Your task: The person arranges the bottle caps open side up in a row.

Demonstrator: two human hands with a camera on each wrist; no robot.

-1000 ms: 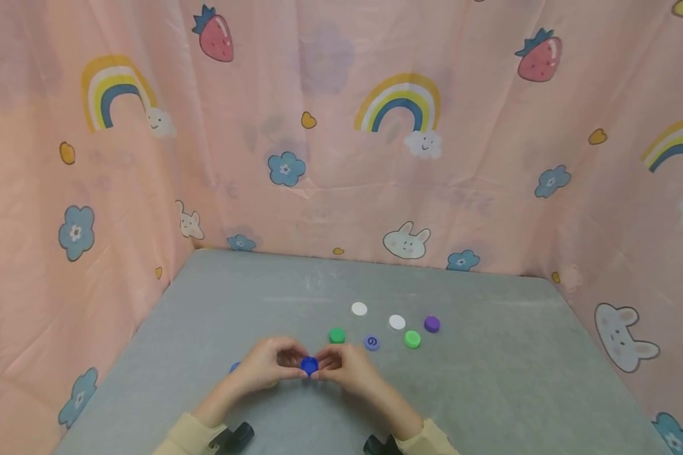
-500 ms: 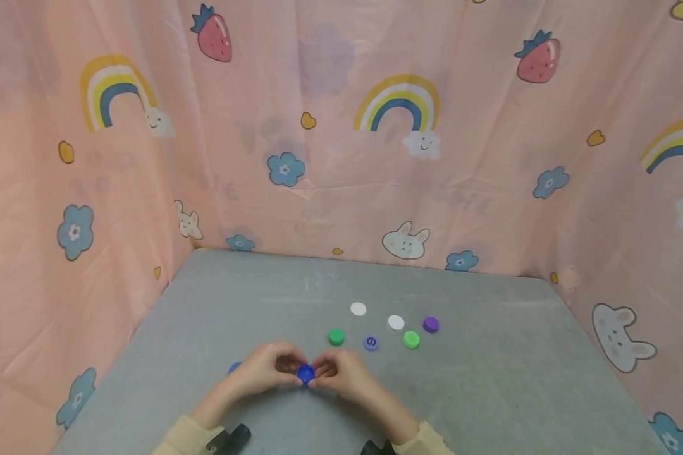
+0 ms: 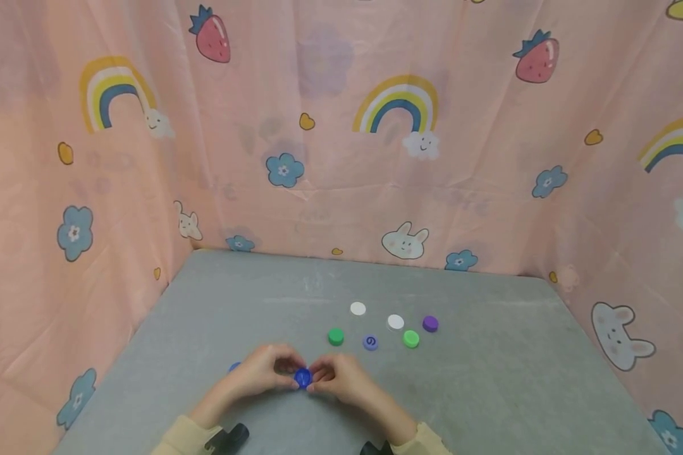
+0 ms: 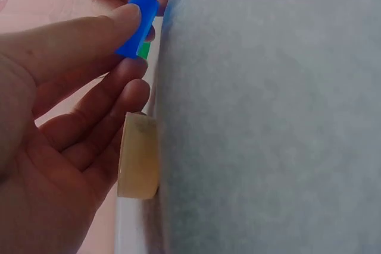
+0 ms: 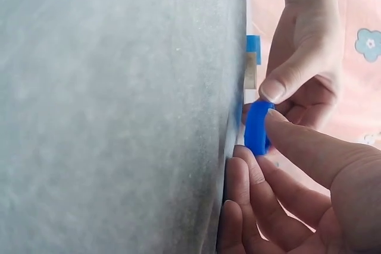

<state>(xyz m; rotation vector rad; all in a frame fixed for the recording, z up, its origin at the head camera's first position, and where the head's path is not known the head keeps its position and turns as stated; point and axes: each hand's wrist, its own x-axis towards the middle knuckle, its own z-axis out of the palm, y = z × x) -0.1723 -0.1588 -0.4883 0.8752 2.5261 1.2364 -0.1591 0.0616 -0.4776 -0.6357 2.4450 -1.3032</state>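
Note:
A dark blue bottle cap is held just over the grey table between both hands, its hollow side facing up towards the head view. My left hand pinches its left side between thumb and fingers. From the other side my right hand pinches the same cap. In the left wrist view the cap stands edge-on under the left thumb, and a beige cap lies on the table near the left fingers. Another blue cap shows partly behind the left hand.
Beyond the hands on the grey table lie a green cap, a lilac-blue cap, a light green cap, a purple cap and two white caps. A patterned pink curtain surrounds the table.
Both hands have drawn the dark blue cap slightly down and to the left in the head view, towards the person. The caps on the table have stayed in place.

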